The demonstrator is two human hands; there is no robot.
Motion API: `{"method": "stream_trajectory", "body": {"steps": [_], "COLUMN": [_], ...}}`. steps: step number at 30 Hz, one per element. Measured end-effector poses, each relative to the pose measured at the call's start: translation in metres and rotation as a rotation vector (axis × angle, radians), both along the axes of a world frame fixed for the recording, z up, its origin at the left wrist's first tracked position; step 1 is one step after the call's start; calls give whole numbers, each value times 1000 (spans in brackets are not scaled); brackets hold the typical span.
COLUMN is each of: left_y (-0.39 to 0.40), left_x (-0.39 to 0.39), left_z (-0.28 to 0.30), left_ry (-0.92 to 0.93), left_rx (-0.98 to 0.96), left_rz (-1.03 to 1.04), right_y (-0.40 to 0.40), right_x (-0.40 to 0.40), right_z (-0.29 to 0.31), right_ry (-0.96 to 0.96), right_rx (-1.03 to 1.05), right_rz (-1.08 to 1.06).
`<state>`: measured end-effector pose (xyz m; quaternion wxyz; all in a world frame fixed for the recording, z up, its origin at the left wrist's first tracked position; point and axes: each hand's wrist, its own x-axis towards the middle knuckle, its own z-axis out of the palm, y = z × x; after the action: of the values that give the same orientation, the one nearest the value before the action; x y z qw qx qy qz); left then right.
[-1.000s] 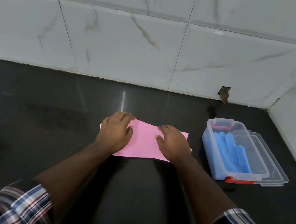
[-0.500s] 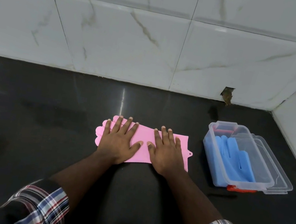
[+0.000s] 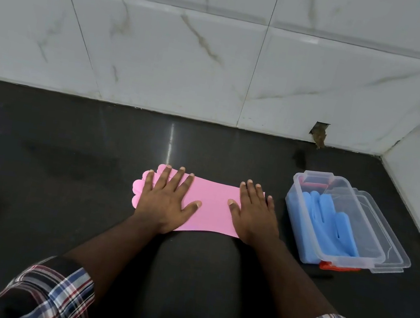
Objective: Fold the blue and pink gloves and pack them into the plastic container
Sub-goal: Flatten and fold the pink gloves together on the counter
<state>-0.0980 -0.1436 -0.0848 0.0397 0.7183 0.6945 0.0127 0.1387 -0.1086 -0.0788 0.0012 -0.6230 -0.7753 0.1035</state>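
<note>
Blue gloves already lie packed in the plastic container at 3 o'clock; pink gloves are yet to be folded and packed. My left hand and right hand press flat, fingers straight, gripping nothing, on the pink gloves' 9 and 3 o'clock ends on the black counter

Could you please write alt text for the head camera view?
Both hands, left hand and right hand, press flat on pink gloves on a black counter. Right of them, a clear plastic container holds blue gloves.
</note>
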Motion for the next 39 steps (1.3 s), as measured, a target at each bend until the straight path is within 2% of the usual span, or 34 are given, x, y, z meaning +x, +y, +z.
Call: {"method": "stream_trajectory", "body": {"steps": [3, 5, 8, 10, 13, 16, 19, 23, 26, 29, 34, 39], "left_y": [0, 1, 3, 3, 8, 10, 2, -15, -22, -23, -50, -51], "left_x": [1, 2, 8, 12, 11, 0, -27, -68, -61, -67, -94, -83], "left_z": [4, 10, 18, 20, 22, 27, 29, 23, 24, 19, 19, 23], "left_ry": [21, 39, 76, 71, -77, -408, -632, -596, -795, -890, -929, -858], "left_rx": [-22, -15, -40, -81, -54, 167, 312, 201, 28, -29, -75, 5], "left_rz": [-3, -41, -149, -166, -104, -1, 188, 450, 487, 536, 487, 513], "right_y": [4, -1, -14, -21, -27, -30, -33, -43, -49, -49, -53, -52], "right_x": [8, 15, 25, 33, 41, 44, 48, 57, 72, 78, 59, 60], "right_z": [9, 18, 35, 40, 39, 39, 38, 47, 55, 53, 48, 49], "right_ry": [154, 262, 227, 187, 260, 305, 338, 359, 334, 267, 286, 303], "right_rx": [-10, 56, 131, 51, -70, -58, -84, -178, -208, -176, -161, -157], "right_rz": [-25, -129, -347, -414, -447, -471, -432, -256, -169, -172, -107, -121]}}
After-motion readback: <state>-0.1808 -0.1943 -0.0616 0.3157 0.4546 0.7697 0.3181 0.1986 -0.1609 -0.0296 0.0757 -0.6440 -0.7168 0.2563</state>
